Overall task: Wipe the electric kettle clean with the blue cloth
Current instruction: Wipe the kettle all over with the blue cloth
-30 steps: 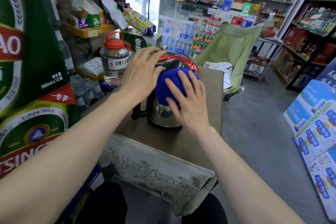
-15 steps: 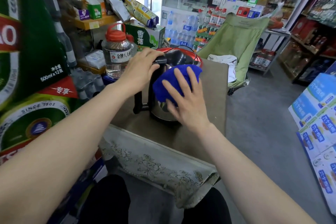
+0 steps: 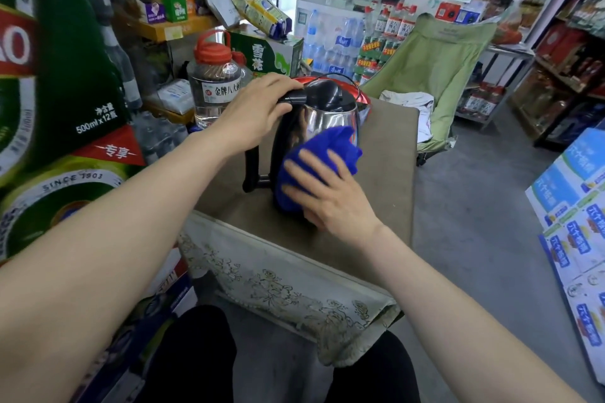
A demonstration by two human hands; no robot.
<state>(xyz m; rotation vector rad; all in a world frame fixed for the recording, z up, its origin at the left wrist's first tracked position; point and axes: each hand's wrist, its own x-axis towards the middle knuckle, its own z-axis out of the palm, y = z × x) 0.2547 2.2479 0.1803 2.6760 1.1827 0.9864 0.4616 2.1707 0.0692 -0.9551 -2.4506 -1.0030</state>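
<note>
- Kettle [image 3: 322,118] stands upright on the tabletop [image 3: 386,173], long axis vertical, roughly mid-table & nearer the left edge than the right.
- Steel body, black lid on top; black handle [image 3: 252,170] runs down its left side, pointing toward the left edge of the tabletop. Spout not clearly visible, can't tell which way it faces.
- Red rim of something shows just behind the lid; can't tell what it is.
- Left hand [image 3: 252,111] curled over the top of the handle where it meets the lid, fingers wrapped closed around it, thumb side toward the camera.
- Right hand [image 3: 330,193] pressed flat vs. the near/right side of the kettle body, fingers spread wide, palm pinning the cloth [image 3: 330,150] to the metal. Fingers a bit blurred.
- Cloth is bunched, covers the lower half of the body facing the camera; top fold sticks up past the fingertips toward the right.
- Near edge of the tabletop has a patterned table cover [image 3: 288,291] hanging down over it.
- Clear jug [image 3: 216,88] w/ red cap stands just beyond the left edge, behind the left hand.
- Green folding chair [image 3: 438,65] sits past the far right corner, well apart from the kettle.
</note>
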